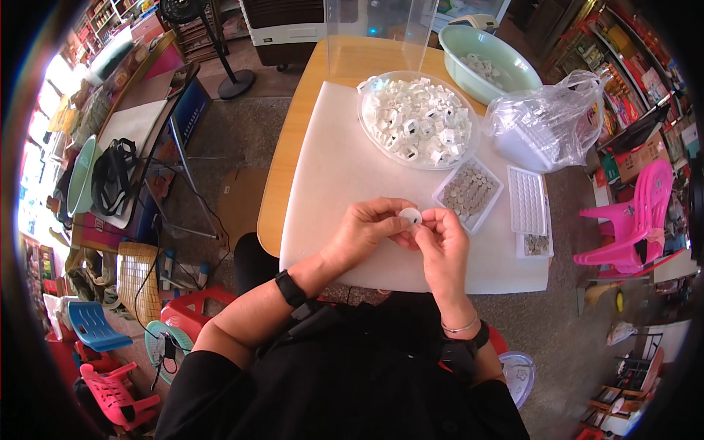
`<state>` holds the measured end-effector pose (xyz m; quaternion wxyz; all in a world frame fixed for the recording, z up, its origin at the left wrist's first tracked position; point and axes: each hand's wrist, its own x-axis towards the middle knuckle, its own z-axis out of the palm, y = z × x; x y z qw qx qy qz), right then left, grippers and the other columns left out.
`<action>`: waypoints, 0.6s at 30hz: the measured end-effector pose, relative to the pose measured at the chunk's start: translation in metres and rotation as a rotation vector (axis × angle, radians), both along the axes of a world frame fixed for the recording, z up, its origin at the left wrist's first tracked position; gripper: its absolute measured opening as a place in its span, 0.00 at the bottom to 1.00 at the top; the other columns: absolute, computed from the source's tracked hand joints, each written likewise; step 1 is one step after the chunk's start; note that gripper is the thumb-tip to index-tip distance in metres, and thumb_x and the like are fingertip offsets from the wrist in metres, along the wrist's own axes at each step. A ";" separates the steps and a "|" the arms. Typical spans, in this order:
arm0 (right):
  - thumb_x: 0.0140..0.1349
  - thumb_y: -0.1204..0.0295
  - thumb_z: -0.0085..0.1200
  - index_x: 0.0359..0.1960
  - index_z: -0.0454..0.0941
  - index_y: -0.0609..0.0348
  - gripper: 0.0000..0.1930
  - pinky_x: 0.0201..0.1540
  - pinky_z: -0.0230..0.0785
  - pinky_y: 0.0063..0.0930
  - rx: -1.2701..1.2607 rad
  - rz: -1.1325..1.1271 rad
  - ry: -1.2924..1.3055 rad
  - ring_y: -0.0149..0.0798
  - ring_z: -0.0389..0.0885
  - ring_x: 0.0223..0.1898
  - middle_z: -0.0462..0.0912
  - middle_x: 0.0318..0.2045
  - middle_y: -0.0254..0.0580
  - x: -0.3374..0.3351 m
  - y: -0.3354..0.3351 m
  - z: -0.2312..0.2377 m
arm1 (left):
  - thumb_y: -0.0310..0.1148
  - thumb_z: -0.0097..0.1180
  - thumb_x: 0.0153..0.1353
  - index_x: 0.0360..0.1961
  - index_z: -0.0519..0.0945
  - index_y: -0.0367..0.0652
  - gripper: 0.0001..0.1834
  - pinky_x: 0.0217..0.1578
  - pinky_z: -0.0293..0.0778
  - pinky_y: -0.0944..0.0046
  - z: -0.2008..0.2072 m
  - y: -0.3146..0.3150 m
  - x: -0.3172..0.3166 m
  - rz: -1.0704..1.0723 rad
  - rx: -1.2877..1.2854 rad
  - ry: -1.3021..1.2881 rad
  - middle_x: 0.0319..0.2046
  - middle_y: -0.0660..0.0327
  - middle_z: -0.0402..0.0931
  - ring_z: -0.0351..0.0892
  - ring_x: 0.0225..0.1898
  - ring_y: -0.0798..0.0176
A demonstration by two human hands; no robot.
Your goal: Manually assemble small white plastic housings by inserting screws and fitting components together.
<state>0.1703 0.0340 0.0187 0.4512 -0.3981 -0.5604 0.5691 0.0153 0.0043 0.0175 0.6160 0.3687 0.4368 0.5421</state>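
Observation:
Between my hands, over the near part of the white sheet (323, 176), is a small white round plastic piece (410, 215) with a dark spot on it. My left hand (374, 226) pinches it from the left with thumb and fingers. From the right, the closed fingers of my right hand (444, 238) meet at its lower edge; whether they also hold a smaller part is hidden. Beyond my hands, a clear round tray (364, 130) is heaped with similar white plastic pieces (418, 121). Close to my right hand lies a shallow white tray (493, 204) of small silvery discs (469, 191).
Right of the disc tray sit a white ridged tray (526, 198) and a small box of metal bits (537, 244). Behind them are a clear plastic bag (546, 121) and a green basin (458, 62). A pink chair (634, 213) stands at right, a side table (139, 125) at left.

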 end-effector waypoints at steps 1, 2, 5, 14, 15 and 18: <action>0.62 0.82 0.53 0.39 0.72 0.66 0.05 0.31 0.72 0.18 -0.003 -0.019 0.005 0.23 0.77 0.27 0.80 0.29 0.36 -0.001 -0.001 -0.001 | 0.25 0.56 0.63 0.51 0.77 0.30 0.15 0.38 0.78 0.69 0.002 0.000 0.001 0.007 -0.012 -0.006 0.34 0.57 0.81 0.82 0.33 0.67; 0.62 0.82 0.53 0.39 0.72 0.66 0.05 0.31 0.72 0.18 -0.004 -0.019 0.005 0.23 0.77 0.27 0.80 0.29 0.36 -0.001 -0.001 -0.001 | 0.24 0.55 0.63 0.49 0.78 0.30 0.14 0.38 0.78 0.70 0.002 -0.001 0.002 0.014 -0.024 -0.012 0.34 0.57 0.81 0.81 0.32 0.67; 0.60 0.83 0.52 0.37 0.72 0.65 0.04 0.29 0.71 0.18 0.060 -0.025 -0.062 0.23 0.76 0.26 0.80 0.28 0.37 -0.003 -0.001 0.002 | 0.23 0.55 0.63 0.47 0.79 0.30 0.13 0.37 0.78 0.70 0.001 -0.001 0.003 0.016 -0.006 0.028 0.34 0.57 0.81 0.81 0.32 0.68; 0.59 0.82 0.53 0.35 0.72 0.64 0.04 0.27 0.69 0.18 0.022 0.008 -0.052 0.23 0.76 0.24 0.78 0.25 0.35 -0.002 0.006 0.005 | 0.26 0.54 0.64 0.45 0.78 0.31 0.11 0.37 0.77 0.69 -0.001 0.003 0.002 0.023 0.005 0.037 0.32 0.59 0.80 0.81 0.32 0.68; 0.59 0.82 0.53 0.35 0.72 0.64 0.04 0.26 0.68 0.18 0.074 0.006 -0.113 0.23 0.75 0.24 0.78 0.25 0.34 0.000 0.006 0.000 | 0.26 0.54 0.64 0.45 0.78 0.31 0.11 0.37 0.77 0.69 -0.001 0.003 0.003 0.023 0.006 0.037 0.32 0.59 0.80 0.81 0.32 0.68; 0.59 0.81 0.54 0.35 0.73 0.63 0.04 0.26 0.67 0.17 0.026 0.026 -0.089 0.22 0.74 0.23 0.78 0.26 0.33 0.002 0.012 0.002 | 0.27 0.54 0.65 0.46 0.78 0.31 0.11 0.38 0.78 0.67 0.002 0.005 0.004 0.014 -0.008 0.112 0.33 0.59 0.80 0.80 0.32 0.67</action>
